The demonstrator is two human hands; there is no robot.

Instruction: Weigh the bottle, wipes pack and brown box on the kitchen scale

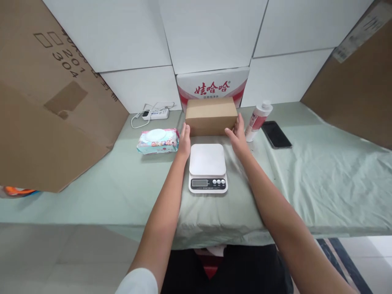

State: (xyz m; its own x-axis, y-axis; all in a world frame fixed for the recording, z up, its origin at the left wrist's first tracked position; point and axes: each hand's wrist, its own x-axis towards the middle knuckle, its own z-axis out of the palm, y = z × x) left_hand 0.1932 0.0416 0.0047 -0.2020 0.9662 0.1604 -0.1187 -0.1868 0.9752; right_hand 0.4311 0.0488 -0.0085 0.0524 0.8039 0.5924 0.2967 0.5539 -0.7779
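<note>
A plain brown cardboard box (211, 118) is at the back of the table, held between my two hands. My left hand (184, 141) presses against its left end with the fingers pointing up. At the right end, my right hand (237, 132) has its thumb toward the front and its fingers along the side. The box's underside is hidden. Between my forearms lies a white kitchen scale (207, 160) with its platform bare and its display dark. To the left of my left hand is a pack of wet wipes (158, 141); a white and pink bottle (257, 120) stands right of my right hand.
A black phone (276, 134) lies right of the bottle. Behind the wipes sits a white power strip (155, 114) with a cable. A printed Wahaha carton (213, 79) stands behind the box. Large cardboard panels (55, 106) flank the green-covered table (122, 183).
</note>
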